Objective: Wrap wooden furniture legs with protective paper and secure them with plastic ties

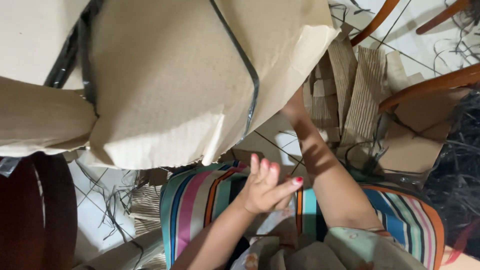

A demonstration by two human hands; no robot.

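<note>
**Big cardboard sheet held up over the lap, one hand hidden behind it**

Head view: a large brown cardboard sheet (165, 85), creased and crossed by a black strap (245, 65), fills the frame from 9 to 1 o'clock. The right arm reaches up toward 1 o'clock and its hand passes behind the sheet's right edge, so I cannot tell how those fingers are set; it probably carries the sheet. The left hand (265, 187) sits just below centre, free of the cardboard, fingers loosely spread and half curled, holding nothing visible, above a striped cloth (200, 200) on the lap.

Risk, as I judge it: held at only one edge, the floppy sheet could fold along its creases or slip off and drop onto the lap; the strap might snag on the wooden chair legs (425, 85) at 2 o'clock.

Room is tight. Corrugated cardboard strips (360, 90) are piled at 2 o'clock, black shredded strands (460, 165) crowd 3 o'clock, and a dark round edge (30, 210) closes 8 o'clock. The freest gap is the tiled floor (90, 210) at 7 o'clock, below the sheet's lower edge.
</note>
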